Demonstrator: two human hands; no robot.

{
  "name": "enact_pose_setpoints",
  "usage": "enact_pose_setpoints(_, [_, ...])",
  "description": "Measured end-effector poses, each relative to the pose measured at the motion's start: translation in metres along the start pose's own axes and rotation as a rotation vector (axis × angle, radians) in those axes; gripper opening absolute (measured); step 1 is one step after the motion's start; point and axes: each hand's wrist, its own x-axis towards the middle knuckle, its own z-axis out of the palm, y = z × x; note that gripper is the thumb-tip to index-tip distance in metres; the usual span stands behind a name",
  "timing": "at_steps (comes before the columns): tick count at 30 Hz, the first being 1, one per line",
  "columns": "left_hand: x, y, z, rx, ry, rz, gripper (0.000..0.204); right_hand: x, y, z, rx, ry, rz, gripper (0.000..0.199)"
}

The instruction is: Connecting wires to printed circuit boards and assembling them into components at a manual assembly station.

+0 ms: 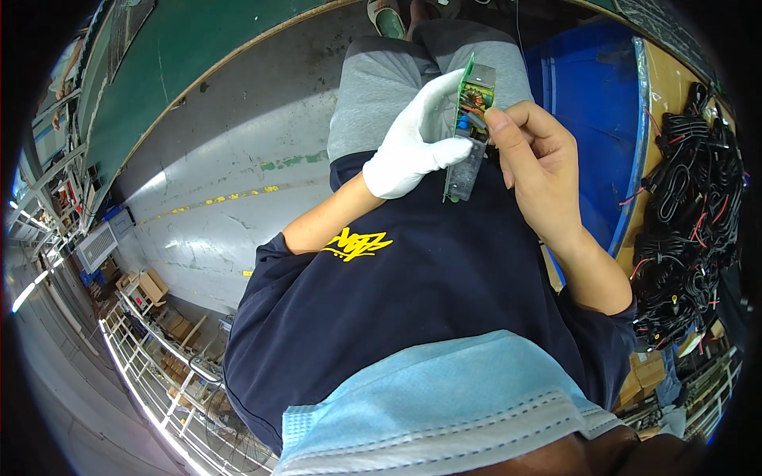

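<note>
In my left hand (417, 147), which wears a white glove, is a green circuit board (462, 127) held on edge above my lap. My gloved thumb presses against its component side, with the fingers behind it. The board carries a metal-cased block, a coil with copper-coloured windings, small blue parts and a grey heat sink (463, 178) at its lower end. My bare right hand (540, 159) is at the board's right side. Its thumb and forefinger pinch together beside the coil and a reddish wire; what lies between those fingertips is too small to make out.
A large blue bin (595, 119) stands to the right. Beyond it, bundles of black cables (683, 174) with red ends lie on a brown surface. A green tabletop (206, 36) runs along the far left. White railings (151, 333) and cardboard boxes (147, 285) are at the lower left.
</note>
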Motion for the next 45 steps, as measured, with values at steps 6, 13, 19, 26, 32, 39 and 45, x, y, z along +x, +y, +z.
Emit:
enact_pose_setpoints(6, [0.001,0.005,0.003,0.08,0.019,0.018,0.09,0.003,-0.002,-0.004,-0.065,-0.013,-0.012,0.023])
enact_pose_setpoints(13, [0.003,0.01,-0.007,0.156,-0.001,-0.025,0.087,0.009,-0.004,-0.009,-0.108,-0.041,0.027,0.02])
enact_pose_setpoints(19, [0.003,0.019,-0.017,-0.02,-0.065,-0.165,0.077,0.014,0.003,-0.011,-0.126,-0.011,-0.032,0.019])
enact_pose_setpoints(26, [0.007,0.032,-0.023,-0.013,-0.106,-0.252,0.065,0.015,0.001,-0.011,-0.097,-0.033,-0.057,0.019])
enact_pose_setpoints(32, [0.011,0.026,-0.019,-0.047,-0.198,-0.259,0.083,0.023,-0.002,-0.008,-0.07,-0.055,-0.094,0.016])
enact_pose_setpoints(39, [0.013,0.041,-0.009,-0.407,-0.207,-0.279,0.075,0.035,-0.007,-0.012,-0.103,-0.021,-0.088,0.012])
enact_pose_setpoints(45, [0.017,0.044,-0.014,-0.45,-0.196,-0.184,0.046,0.047,-0.009,-0.005,-0.176,0.007,-0.249,0.012])
